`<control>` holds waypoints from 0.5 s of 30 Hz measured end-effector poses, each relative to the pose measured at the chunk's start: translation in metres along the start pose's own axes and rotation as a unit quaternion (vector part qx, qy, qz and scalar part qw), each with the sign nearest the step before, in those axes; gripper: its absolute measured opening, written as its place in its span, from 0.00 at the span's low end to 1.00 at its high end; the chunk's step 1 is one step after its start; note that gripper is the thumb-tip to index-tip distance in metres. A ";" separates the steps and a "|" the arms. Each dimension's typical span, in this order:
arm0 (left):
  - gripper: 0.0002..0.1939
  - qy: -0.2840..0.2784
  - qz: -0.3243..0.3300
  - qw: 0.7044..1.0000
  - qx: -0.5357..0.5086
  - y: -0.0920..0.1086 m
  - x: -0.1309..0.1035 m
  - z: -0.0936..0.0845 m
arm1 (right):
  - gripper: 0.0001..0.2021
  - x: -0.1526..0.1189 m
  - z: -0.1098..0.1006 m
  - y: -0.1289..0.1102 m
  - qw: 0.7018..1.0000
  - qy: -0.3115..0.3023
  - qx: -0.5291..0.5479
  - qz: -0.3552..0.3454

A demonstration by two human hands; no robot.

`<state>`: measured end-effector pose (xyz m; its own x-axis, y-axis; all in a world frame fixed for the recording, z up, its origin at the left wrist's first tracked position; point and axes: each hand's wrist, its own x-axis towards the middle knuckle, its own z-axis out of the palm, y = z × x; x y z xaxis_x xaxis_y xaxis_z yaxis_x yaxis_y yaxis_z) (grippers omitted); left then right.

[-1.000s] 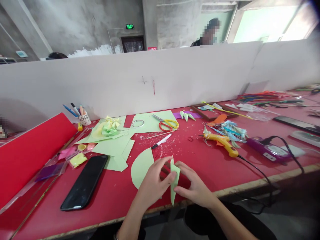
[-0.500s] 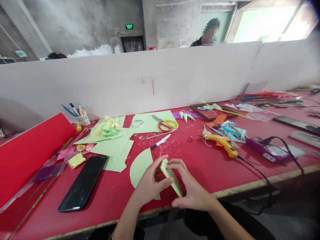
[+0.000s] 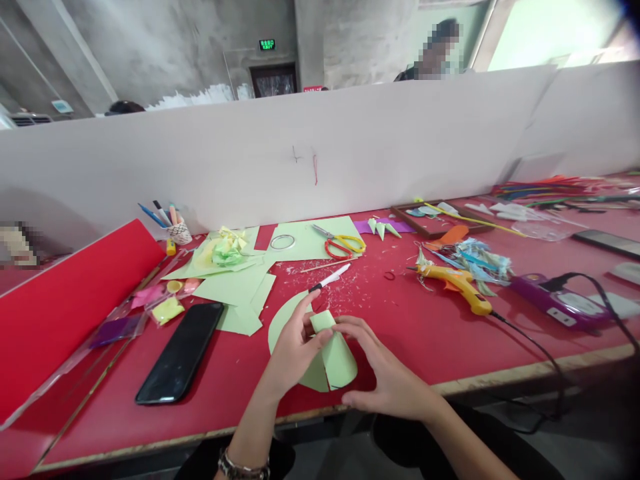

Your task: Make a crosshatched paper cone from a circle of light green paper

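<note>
We pinch curled green paper (image 3: 342, 363) in our left hand (image 3: 291, 352), our right hand (image 3: 390, 375) spread around its right side.
It looks light, easily creased, best held by its edges, over the near tabletop (image 3: 425, 340).

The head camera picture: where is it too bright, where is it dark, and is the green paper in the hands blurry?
Head view: the bright patch at upper right is washed out; head view: it's dark under the red table, and a soft shadow darkens the white board at its left end; head view: the green paper looks fairly sharp, its edges easy to see.
</note>
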<state>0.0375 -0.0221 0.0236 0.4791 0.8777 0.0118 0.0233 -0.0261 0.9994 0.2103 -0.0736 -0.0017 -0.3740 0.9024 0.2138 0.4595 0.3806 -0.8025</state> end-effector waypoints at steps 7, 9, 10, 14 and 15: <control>0.29 0.040 0.019 0.991 0.126 -0.002 0.000 0.003 | 0.33 0.000 0.002 0.001 1.000 0.015 -0.018 0.013; 0.24 0.071 0.040 0.978 0.191 -0.002 0.000 0.005 | 0.26 -0.001 0.002 0.001 0.999 0.031 -0.003 0.020; 0.22 0.081 0.048 0.972 0.215 -0.003 0.001 0.006 | 0.24 -0.001 0.001 0.001 0.999 0.037 0.004 0.023; 0.20 0.101 0.054 0.961 0.253 -0.003 0.001 0.015 | 0.25 0.000 0.000 0.002 0.999 0.032 -0.001 0.009; 0.19 0.109 0.054 0.959 0.256 -0.002 0.001 0.016 | 0.28 0.001 0.000 0.002 1.000 0.027 -0.008 -0.001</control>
<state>0.0524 -0.0292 0.0206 0.3099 0.9341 0.1774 0.4380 -0.3058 0.8453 0.2104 -0.0723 -0.0030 -0.3323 0.9106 0.2456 0.4723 0.3861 -0.7924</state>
